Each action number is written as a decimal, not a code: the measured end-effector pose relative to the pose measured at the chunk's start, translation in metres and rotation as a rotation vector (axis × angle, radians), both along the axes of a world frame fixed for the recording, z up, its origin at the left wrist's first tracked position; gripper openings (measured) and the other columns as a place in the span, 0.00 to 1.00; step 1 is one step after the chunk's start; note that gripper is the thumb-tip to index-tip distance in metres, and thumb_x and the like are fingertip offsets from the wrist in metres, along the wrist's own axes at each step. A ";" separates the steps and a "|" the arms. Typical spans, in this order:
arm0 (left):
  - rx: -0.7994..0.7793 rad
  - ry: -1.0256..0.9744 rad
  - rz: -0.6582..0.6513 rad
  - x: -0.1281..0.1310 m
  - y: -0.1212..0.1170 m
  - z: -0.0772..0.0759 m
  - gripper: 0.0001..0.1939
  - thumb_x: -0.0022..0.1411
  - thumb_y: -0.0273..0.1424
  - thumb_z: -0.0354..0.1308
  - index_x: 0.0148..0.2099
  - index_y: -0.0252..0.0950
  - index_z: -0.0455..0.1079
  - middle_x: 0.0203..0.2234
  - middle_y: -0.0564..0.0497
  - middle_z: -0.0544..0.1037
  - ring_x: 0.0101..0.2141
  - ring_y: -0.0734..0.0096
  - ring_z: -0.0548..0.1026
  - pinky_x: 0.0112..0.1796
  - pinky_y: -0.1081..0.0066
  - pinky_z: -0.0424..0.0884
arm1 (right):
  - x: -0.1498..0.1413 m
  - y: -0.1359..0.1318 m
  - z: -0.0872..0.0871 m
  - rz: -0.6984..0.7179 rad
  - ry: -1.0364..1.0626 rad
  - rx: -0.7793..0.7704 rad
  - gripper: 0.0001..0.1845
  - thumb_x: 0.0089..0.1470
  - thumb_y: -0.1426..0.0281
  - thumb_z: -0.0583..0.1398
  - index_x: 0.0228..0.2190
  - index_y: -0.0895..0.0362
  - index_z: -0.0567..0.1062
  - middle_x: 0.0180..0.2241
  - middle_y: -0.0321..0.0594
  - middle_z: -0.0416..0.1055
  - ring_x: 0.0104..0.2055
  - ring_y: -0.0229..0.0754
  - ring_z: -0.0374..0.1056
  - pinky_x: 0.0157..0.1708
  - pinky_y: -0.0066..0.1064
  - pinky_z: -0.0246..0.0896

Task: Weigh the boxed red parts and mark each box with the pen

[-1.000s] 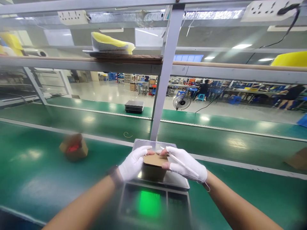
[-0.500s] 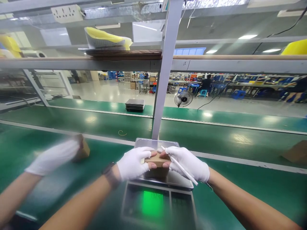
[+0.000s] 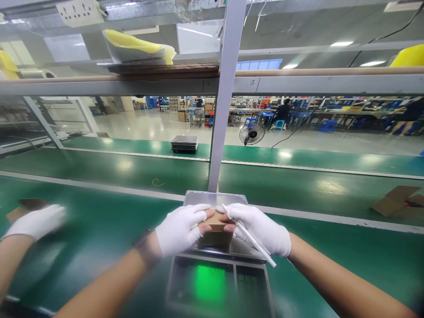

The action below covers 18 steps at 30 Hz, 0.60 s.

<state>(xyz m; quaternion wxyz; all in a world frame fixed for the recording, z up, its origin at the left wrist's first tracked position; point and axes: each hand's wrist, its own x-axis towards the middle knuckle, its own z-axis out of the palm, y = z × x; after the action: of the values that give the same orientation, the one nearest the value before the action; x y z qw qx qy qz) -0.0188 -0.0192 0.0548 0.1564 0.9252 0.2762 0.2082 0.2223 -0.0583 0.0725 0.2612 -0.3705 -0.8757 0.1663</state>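
Note:
A small brown cardboard box [image 3: 217, 226] is held by both my hands at the pan of a weighing scale [image 3: 217, 197]. My left hand [image 3: 182, 229], in a white glove with bare fingertips, is closed on the box's left side. Gloved in the same way, my right hand [image 3: 260, 229] pinches the right side. A white pen-like stick [image 3: 258, 246] also lies in my right hand, slanting down across the palm. The scale's green display [image 3: 210, 282] glows below the box; its digits are blurred. Whether the box rests fully on the pan, I cannot tell.
At far left a co-worker's gloved hand [image 3: 36, 222] is at another cardboard box [image 3: 31, 204]. An open carton [image 3: 395, 201] lies on the belt at right. A metal post [image 3: 221, 110] rises behind the scale. Beyond stand a second scale [image 3: 184, 144] and a fan [image 3: 252, 134].
The co-worker's hand and its box have moved left. More of the carton at right has come into view. My hands keep their grip on the box, and the view has shifted slightly.

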 end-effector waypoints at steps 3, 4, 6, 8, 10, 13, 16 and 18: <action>0.106 0.046 0.020 0.000 -0.005 0.001 0.23 0.64 0.43 0.46 0.60 0.45 0.59 0.54 0.50 0.67 0.51 0.64 0.68 0.51 0.62 0.66 | -0.001 -0.004 -0.004 0.033 0.015 0.078 0.10 0.60 0.70 0.54 0.42 0.57 0.71 0.43 0.43 0.68 0.44 0.40 0.65 0.46 0.33 0.62; 0.144 0.065 0.028 0.001 -0.006 0.000 0.25 0.63 0.44 0.48 0.60 0.44 0.58 0.55 0.49 0.67 0.51 0.62 0.67 0.51 0.61 0.65 | -0.002 -0.006 -0.006 0.030 0.013 0.115 0.12 0.59 0.70 0.55 0.45 0.57 0.70 0.46 0.45 0.67 0.47 0.41 0.64 0.48 0.35 0.61; 0.226 0.104 0.045 0.002 -0.008 -0.002 0.29 0.60 0.46 0.52 0.60 0.43 0.57 0.55 0.47 0.66 0.51 0.58 0.66 0.50 0.58 0.65 | -0.003 -0.009 -0.012 0.016 -0.001 0.232 0.17 0.58 0.72 0.56 0.49 0.56 0.67 0.50 0.47 0.65 0.51 0.44 0.62 0.51 0.38 0.60; 0.299 0.140 0.057 0.002 -0.008 -0.007 0.28 0.60 0.46 0.52 0.59 0.41 0.58 0.56 0.45 0.65 0.51 0.56 0.66 0.49 0.56 0.66 | -0.004 -0.012 -0.019 0.007 -0.017 0.376 0.20 0.57 0.75 0.55 0.51 0.56 0.65 0.50 0.48 0.65 0.53 0.45 0.61 0.51 0.39 0.61; 0.343 0.162 0.063 0.001 -0.006 -0.013 0.25 0.62 0.45 0.49 0.57 0.39 0.59 0.55 0.43 0.64 0.50 0.55 0.67 0.47 0.56 0.67 | -0.004 -0.012 -0.028 -0.017 -0.037 0.493 0.21 0.55 0.79 0.54 0.51 0.55 0.65 0.50 0.49 0.66 0.54 0.46 0.61 0.49 0.40 0.63; 0.343 0.163 0.040 0.001 -0.005 -0.015 0.23 0.63 0.44 0.47 0.56 0.39 0.61 0.54 0.42 0.65 0.50 0.55 0.66 0.47 0.55 0.67 | -0.004 -0.010 -0.041 -0.049 -0.072 0.595 0.24 0.54 0.79 0.55 0.52 0.54 0.63 0.52 0.49 0.64 0.55 0.47 0.59 0.48 0.43 0.63; 0.239 0.141 0.047 0.009 -0.008 -0.012 0.25 0.61 0.43 0.51 0.58 0.41 0.59 0.51 0.44 0.66 0.48 0.58 0.67 0.47 0.58 0.67 | -0.006 -0.006 -0.050 -0.057 -0.052 0.637 0.29 0.54 0.81 0.54 0.56 0.53 0.58 0.54 0.49 0.62 0.58 0.47 0.55 0.50 0.45 0.61; 0.145 0.106 0.082 0.016 -0.009 -0.010 0.26 0.59 0.41 0.55 0.59 0.42 0.58 0.50 0.46 0.67 0.46 0.61 0.68 0.46 0.62 0.69 | -0.007 -0.005 -0.054 -0.044 -0.017 0.626 0.28 0.55 0.80 0.54 0.56 0.53 0.58 0.55 0.48 0.61 0.59 0.47 0.54 0.51 0.45 0.60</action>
<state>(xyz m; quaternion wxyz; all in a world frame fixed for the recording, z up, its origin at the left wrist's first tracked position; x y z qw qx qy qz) -0.0028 -0.0278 0.0453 0.0657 0.9316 0.3062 0.1845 0.2149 -0.0638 0.0190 0.3587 -0.2923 -0.8783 -0.1201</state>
